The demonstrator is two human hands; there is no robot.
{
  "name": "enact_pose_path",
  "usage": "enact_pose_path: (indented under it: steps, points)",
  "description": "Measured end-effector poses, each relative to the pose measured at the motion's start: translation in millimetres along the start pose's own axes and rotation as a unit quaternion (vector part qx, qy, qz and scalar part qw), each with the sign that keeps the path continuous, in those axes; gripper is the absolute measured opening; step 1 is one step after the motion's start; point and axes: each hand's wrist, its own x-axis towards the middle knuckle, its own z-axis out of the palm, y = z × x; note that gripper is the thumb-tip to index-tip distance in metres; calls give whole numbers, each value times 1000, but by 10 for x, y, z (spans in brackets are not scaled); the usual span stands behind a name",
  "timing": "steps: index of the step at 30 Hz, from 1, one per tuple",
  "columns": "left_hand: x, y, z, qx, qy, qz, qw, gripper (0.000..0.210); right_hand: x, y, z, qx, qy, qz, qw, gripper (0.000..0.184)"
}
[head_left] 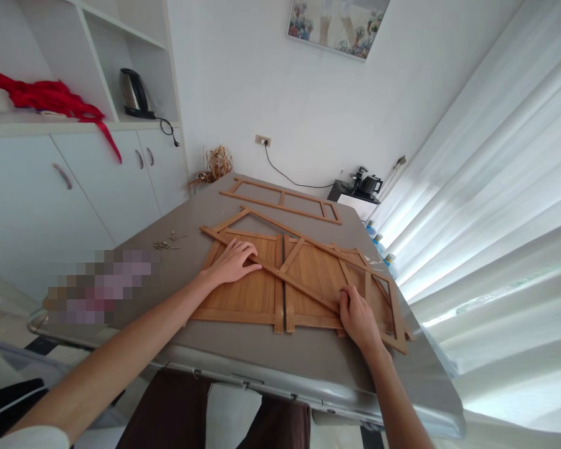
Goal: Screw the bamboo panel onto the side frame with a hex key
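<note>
A slim wooden frame (303, 287) with cross slats lies at a slant over the hinged wooden panels. My left hand (236, 260) grips its near rail left of the middle, thumb on the near side. Further right along that rail, my right hand (358, 317) is closed around it with fingers curled; whether anything small is also in the fingers I cannot tell. Beneath the frame, a left panel (250, 293) and a right panel (308, 274) lie side by side with a narrow gap between them. The right panel is partly covered by the frame and my right hand.
Another wooden frame (280, 198) lies at the far end of the grey table (191, 215). Several small metal screws (166, 245) are on the left, near a blurred patch (107, 287). White cabinets (107, 181) stand left; white curtains (509, 249) hang right.
</note>
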Motion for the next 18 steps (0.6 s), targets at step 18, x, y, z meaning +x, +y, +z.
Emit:
enact_pose_path:
  steps: [18]
  points:
    - [-713, 941, -490, -9, 9, -36, 999, 35, -121, 208, -24, -16, 87, 127, 988, 33]
